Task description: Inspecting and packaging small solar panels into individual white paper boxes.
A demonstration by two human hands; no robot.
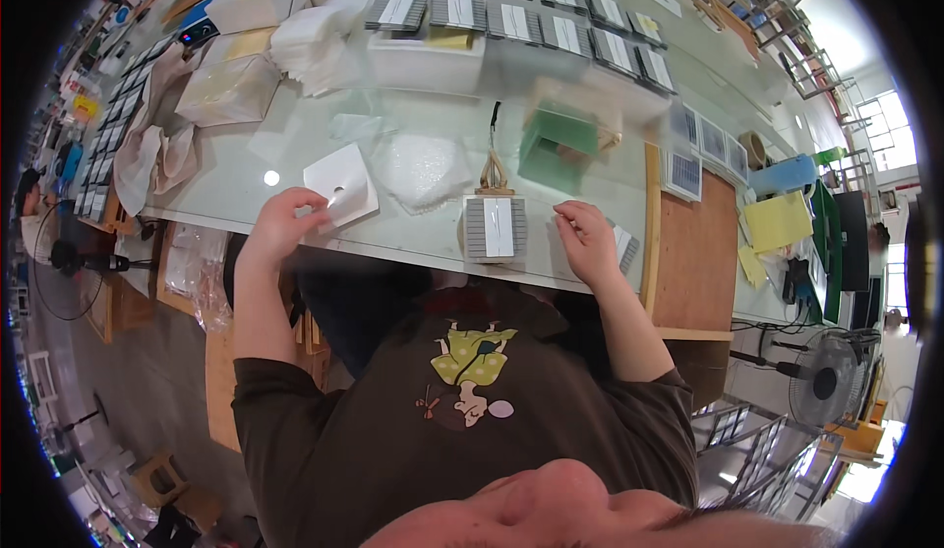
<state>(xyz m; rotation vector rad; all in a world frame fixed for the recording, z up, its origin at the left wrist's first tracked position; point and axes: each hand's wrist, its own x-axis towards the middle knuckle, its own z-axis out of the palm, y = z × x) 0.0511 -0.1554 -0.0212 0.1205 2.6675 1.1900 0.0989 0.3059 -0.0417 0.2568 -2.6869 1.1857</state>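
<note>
My left hand (pixel 283 225) is at a white square sheet (pixel 344 176) with a small dark hole, thumb and fingertips closed on its near left edge, where the sheet bends up. My right hand (pixel 588 240) hovers with fingers curled and thumb and forefinger close together; whether anything is between them cannot be made out. Between the hands a grey ribbed square piece (pixel 478 231) with a white strip lies by the table's front edge. Partly behind my right hand is another ribbed piece (pixel 626 245). Clear plastic bags (pixel 425 169) lie in a pile right of the sheet.
A green open box (pixel 559 147) stands behind my right hand, near a wooden clamp-like tool (pixel 495 172). Rows of ribbed pieces (pixel 514 23) line the far side. White cartons (pixel 228 91) and a foam stack (pixel 313 44) sit far left. A wooden-edged board (pixel 693 253) bounds the right.
</note>
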